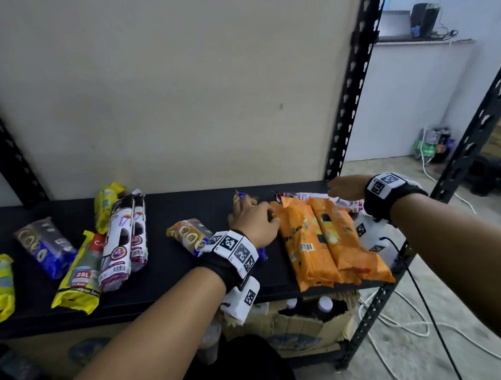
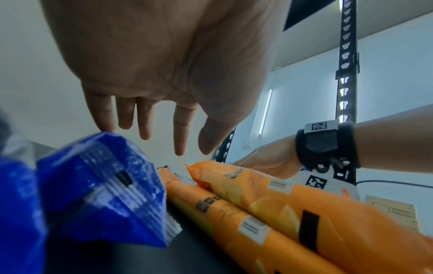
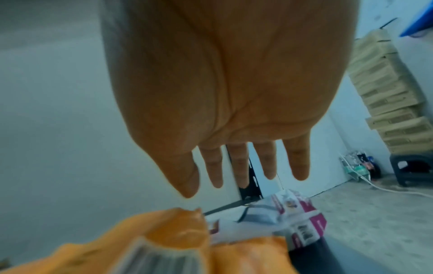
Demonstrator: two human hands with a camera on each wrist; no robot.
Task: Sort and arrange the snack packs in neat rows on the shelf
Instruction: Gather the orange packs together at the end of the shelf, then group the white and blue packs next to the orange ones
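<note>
Orange packs (image 1: 324,239), two side by side at the shelf's (image 1: 160,260) right end, white pack (image 1: 315,197) behind; left hand (image 1: 253,223) over a blue pack (image 2: 98,189), fingers straight, holding nothing; right hand (image 1: 347,187) spread flat, empty, above the white pack; advice: square edges together, sliding gently.

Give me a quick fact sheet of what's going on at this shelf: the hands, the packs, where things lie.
Setting: black metal shelf against a plain wall
Left hand: fingers straight in the left wrist view, over a blue pack, gripping nothing
Right hand: open, fingers spread, above a white and magenta pack at the back right
Orange packs: two, side by side on the shelf's right end
Left part of the shelf: yellow, blue and white packs lying loosely, not in rows
Below the shelf: cardboard box holding bottles
</note>
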